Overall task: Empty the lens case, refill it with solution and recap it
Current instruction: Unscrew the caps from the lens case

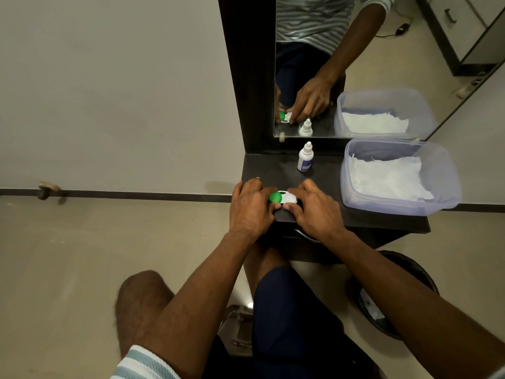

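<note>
The lens case lies on the dark dresser top, near its front edge. It is white, with a green cap on its left well. My left hand grips the left end, its fingers curled around the green cap. My right hand holds the white right end, thumb and fingers around it; whether a cap sits on that well is hidden. The small white solution bottle with a blue label stands capped just behind the case, clear of both hands.
A clear plastic tub lined with white tissue sits at the right of the dresser top. A mirror stands behind, reflecting everything. A dark bin stands on the floor to the right, beside my knees.
</note>
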